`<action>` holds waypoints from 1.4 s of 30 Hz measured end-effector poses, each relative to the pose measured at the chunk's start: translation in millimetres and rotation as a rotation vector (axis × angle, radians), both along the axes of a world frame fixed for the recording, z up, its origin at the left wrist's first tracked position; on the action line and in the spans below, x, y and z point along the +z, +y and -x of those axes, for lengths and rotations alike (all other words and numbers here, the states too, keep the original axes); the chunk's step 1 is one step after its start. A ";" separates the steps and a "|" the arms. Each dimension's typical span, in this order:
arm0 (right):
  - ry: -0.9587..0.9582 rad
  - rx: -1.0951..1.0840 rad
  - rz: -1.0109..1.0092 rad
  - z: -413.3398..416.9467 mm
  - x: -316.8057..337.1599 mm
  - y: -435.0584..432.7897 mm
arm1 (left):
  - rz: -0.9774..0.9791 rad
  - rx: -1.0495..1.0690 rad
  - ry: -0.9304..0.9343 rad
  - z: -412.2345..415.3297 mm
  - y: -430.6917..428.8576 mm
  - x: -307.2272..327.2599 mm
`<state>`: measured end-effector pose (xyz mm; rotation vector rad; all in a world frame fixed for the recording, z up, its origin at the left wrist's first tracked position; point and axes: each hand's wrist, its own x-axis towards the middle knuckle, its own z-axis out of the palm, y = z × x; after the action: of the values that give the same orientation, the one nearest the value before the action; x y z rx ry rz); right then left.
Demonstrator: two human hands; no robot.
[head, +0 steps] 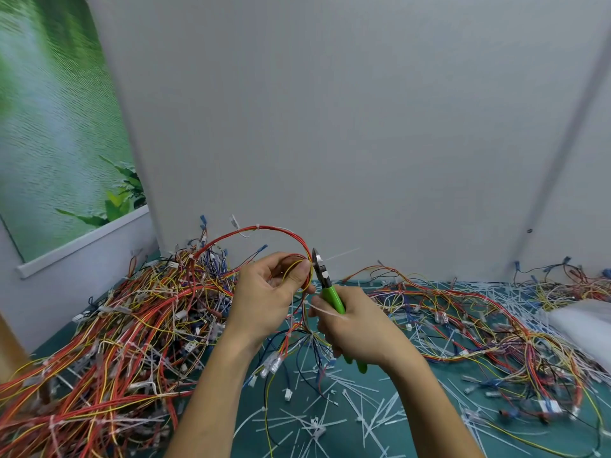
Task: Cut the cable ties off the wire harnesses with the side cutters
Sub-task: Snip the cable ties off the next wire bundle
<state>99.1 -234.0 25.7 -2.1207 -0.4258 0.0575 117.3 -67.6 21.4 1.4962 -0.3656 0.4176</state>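
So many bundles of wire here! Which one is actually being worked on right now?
The red and yellow harness arching up off the table, pinched in the left hand, with the green-handled side cutters in the right hand at it. The rest lie in heaps on the table.

- A flat table top covered in teal-green matting [426,434] is carrying everything below the hands.
- A thick tangled heap of red, yellow and orange wire harnesses [109,342] is lying left of the hands.
- Looser multicoloured harnesses [489,328] are sprawling to the right.
- Cut white plastic cable ties [330,421] are lying scattered beneath and between the forearms.
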 end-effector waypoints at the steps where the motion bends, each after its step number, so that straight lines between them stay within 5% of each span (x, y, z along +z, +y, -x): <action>1: 0.004 0.018 0.002 0.8 0.7 0.7 | -0.001 0.001 0.002 0.0 -0.1 0.2; 42: -0.024 -0.054 0.077 6.7 6.3 6.4 | -0.260 0.089 -0.132 -6.7 2.5 -7.2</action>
<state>92.5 -227.6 32.0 -2.2091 -0.3855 0.0170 124.0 -65.1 14.2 1.7472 -0.4724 0.5572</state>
